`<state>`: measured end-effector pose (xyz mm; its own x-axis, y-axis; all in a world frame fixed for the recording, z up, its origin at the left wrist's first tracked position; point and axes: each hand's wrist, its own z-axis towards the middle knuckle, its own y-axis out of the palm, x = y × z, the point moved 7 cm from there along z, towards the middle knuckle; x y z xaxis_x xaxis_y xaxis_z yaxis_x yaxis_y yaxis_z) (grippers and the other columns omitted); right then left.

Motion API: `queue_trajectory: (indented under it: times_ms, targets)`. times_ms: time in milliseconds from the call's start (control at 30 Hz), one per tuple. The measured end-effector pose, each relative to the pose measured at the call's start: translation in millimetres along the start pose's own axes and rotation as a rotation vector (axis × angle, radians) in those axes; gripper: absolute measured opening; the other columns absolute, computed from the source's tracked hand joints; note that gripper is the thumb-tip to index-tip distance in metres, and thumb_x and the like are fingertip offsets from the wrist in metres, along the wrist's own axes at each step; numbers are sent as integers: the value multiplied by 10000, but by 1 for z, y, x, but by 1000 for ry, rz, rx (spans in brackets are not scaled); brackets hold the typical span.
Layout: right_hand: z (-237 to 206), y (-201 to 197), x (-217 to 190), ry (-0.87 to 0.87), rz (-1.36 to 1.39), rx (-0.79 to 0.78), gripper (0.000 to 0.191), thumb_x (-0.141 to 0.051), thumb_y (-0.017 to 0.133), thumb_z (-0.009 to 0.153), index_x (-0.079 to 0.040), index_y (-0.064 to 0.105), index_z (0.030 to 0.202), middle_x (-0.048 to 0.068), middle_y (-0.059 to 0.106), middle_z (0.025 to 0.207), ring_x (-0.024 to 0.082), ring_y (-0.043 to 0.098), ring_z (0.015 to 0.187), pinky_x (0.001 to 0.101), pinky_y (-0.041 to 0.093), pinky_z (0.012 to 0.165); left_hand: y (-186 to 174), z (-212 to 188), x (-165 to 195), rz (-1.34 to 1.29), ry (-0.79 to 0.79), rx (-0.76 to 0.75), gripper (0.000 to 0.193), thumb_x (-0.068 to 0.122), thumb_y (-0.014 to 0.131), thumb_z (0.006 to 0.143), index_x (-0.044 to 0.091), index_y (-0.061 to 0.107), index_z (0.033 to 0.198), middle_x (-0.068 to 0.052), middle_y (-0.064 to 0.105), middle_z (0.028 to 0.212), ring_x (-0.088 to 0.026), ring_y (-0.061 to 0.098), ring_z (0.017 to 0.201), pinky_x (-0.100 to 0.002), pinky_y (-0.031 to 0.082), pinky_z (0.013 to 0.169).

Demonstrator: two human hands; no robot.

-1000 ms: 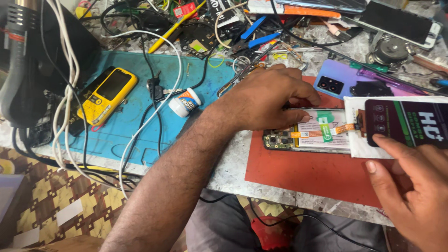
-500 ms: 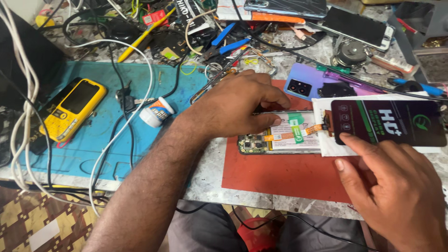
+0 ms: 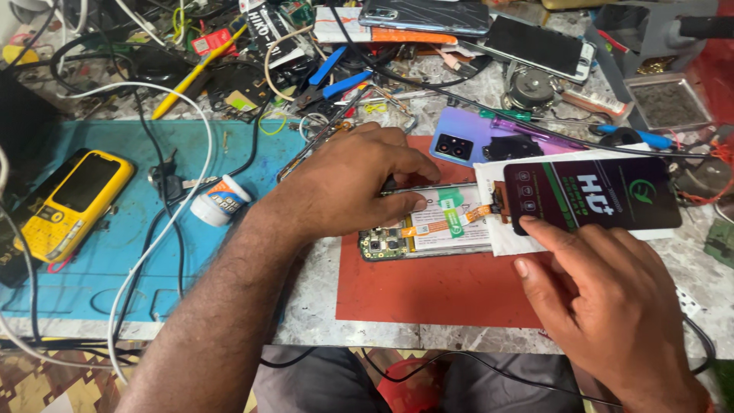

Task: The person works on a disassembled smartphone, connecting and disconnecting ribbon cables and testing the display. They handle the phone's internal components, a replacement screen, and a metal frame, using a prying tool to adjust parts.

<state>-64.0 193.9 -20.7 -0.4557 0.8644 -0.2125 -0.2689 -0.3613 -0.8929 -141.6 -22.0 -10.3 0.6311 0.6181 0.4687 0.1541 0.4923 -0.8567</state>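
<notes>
A speckled stone table (image 3: 321, 302) carries a blue mat (image 3: 115, 252) and a red mat (image 3: 436, 287). Tools, cables and phones (a cluttered heap) crowd its far edge.
</notes>
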Motion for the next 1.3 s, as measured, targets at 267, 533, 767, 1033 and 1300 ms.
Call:
queue_trajectory:
  times_ms: [267,533,767,1033,1300]
  targets:
    - [2,-4,6,13,59,-6,391,-201,752,824,-64,722,1188,56,574,672,254,544,629,425,426,636,0,6,4,-13,37,29,311,237,771,829,150,767,1128,-70,710,992,-278,667,1029,-443,512,913]
    - [-2,-3,8,1,30,15,410,-224,773,839,-79,738,1221,72,594,806,245,579,702,396,451,682,-2,7,6,5,38,38,294,223,774,822,160,774,1110,-58,701,943,-266,668,1003,-435,521,891]
    - [-3,-7,4,-48,7,78,466,-230,796,800,-52,728,1226,132,614,1042,296,586,920,412,479,815,-7,3,6,3,60,95,252,181,738,842,158,784,1089,-89,677,933,-295,639,1007,-448,509,904]
    - [-5,-17,-1,-74,16,118,419,-210,791,784,-55,738,1169,132,629,1045,309,600,919,429,483,818,-9,4,9,-32,75,94,300,55,639,785,114,757,1054,-73,695,986,-296,645,1062,-446,510,944]
    - [-9,-22,0,-135,114,74,240,-158,776,781,-38,760,989,59,657,719,247,623,626,407,475,593,-4,7,19,-38,41,0,379,199,775,732,142,749,1106,-49,686,976,-280,602,1008,-431,468,946]
